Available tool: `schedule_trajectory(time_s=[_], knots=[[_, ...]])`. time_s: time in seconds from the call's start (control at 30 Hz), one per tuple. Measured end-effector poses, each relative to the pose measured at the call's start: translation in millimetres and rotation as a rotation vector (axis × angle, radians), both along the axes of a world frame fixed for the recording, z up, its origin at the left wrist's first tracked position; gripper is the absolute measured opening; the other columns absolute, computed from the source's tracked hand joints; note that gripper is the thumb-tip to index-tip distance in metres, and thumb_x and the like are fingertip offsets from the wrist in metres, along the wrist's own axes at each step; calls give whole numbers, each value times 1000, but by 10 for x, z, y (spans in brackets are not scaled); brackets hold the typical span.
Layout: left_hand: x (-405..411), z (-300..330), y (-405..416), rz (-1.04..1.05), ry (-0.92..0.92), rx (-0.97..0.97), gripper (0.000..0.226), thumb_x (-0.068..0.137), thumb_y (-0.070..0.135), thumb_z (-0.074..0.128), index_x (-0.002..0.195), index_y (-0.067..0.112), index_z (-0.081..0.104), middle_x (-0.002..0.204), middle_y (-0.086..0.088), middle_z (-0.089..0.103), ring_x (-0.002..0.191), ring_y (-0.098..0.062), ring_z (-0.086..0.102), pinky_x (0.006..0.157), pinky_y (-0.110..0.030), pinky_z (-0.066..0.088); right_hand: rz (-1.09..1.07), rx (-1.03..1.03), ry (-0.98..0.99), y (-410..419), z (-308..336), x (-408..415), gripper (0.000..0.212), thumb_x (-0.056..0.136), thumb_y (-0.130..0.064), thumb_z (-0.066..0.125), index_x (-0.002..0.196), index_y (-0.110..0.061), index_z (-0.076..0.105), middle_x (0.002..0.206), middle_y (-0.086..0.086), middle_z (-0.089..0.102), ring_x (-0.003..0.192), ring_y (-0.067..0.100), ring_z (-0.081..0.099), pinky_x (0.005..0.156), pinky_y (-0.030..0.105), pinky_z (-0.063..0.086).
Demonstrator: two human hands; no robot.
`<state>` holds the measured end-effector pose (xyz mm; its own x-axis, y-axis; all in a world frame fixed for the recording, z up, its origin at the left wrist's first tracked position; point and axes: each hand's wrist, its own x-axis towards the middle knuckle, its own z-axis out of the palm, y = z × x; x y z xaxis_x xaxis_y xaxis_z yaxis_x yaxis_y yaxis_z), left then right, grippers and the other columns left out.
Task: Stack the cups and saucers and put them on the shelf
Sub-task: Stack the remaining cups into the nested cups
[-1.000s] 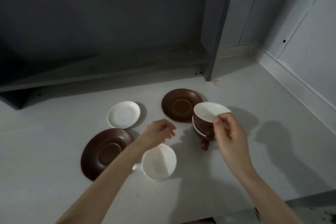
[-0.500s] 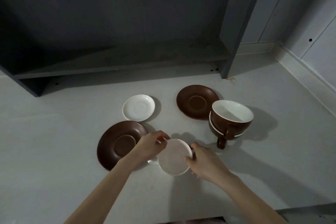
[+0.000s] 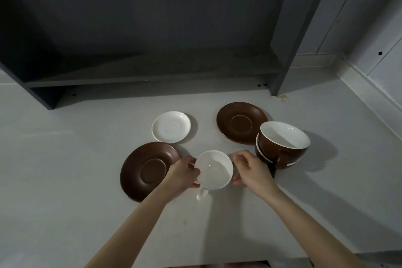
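A white cup point(image 3: 214, 169) sits low at the table's middle with its handle pointing toward me. My left hand point(image 3: 183, 173) grips its left side and my right hand point(image 3: 250, 169) grips its right side. I cannot tell if it rests on the table or is lifted. Left of it lies a brown saucer point(image 3: 150, 169). A small white saucer point(image 3: 171, 126) and a second brown saucer point(image 3: 241, 123) lie farther back. Two brown cups point(image 3: 282, 143) with white insides stand stacked at the right. The dark grey shelf point(image 3: 152, 72) runs along the back.
The shelf's upright panel point(image 3: 289, 50) with a white label stands at the back right. A pale wall with a raised ledge point(image 3: 369, 93) borders the grey table point(image 3: 65, 180) on the right. The table's front edge is close to me.
My right hand let go of the upper brown cup on the stack and came to the white cup. Both hands now grip it, and its handle has turned toward me.
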<state>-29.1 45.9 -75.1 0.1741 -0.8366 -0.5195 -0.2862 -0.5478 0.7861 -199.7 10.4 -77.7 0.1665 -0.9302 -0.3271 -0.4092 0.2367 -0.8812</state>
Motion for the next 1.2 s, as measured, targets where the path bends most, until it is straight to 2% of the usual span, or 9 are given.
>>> schedule_trajectory(time_s=[0.17,0.33,0.4,0.5,0.57,0.7,0.9,1.07,1.2], knots=[[-42,-63,-63,136,111,4,35,83,-2,45,118,-3,47,125,-23,50,105,-36,59,81,-41,57,-52,81,-113,49,-59,4,9,92,-11,43,94,-9,52,73,-1,58,59,14,61,63,30,56],[-111,-123,-76,195,137,-3,43,83,0,45,126,0,41,131,-20,43,110,-36,57,74,-36,59,-22,255,-159,195,-92,23,27,93,-16,42,70,-13,57,65,2,58,54,11,57,52,18,49],[-166,-127,-63,214,158,1,47,83,2,45,130,2,36,132,-19,41,103,-34,61,60,-28,61,63,345,-216,270,-77,54,28,93,-17,42,72,-15,59,67,2,59,55,12,57,55,19,47],[-233,-123,-36,224,194,14,50,82,4,44,131,2,32,132,-21,42,95,-33,66,72,-43,61,169,385,-237,353,-85,121,23,93,-19,40,84,-13,60,67,0,60,55,9,58,57,20,46],[-246,-102,-28,226,212,29,50,83,4,42,132,2,30,130,-24,44,96,-33,65,73,-45,60,157,345,-197,371,-95,154,22,94,-20,40,88,-11,59,67,0,60,56,9,57,57,19,45],[-222,-51,-46,211,250,32,48,87,4,41,134,0,31,120,-23,52,79,-21,61,51,-19,57,141,209,-122,362,-69,166,32,94,-20,40,67,-18,57,63,-1,58,55,10,54,54,17,42],[-289,190,-200,138,210,-77,43,91,12,42,133,4,35,118,-15,52,83,-18,61,73,-27,55,104,18,-120,246,182,100,32,94,-19,41,65,-18,56,60,-3,58,51,7,52,43,4,37],[-506,584,-456,55,197,-265,43,91,24,47,131,9,40,102,-4,56,77,-10,61,64,-20,55,-9,-138,-198,61,574,-100,33,93,-19,43,63,-19,56,55,-2,54,38,0,47,42,4,35],[-733,818,-607,-67,150,-311,45,89,31,50,129,11,44,112,-8,59,104,-25,62,88,-38,55,-127,-199,-259,-35,765,-317,35,93,-22,44,61,-20,59,41,-8,47,35,1,39,39,7,32]])
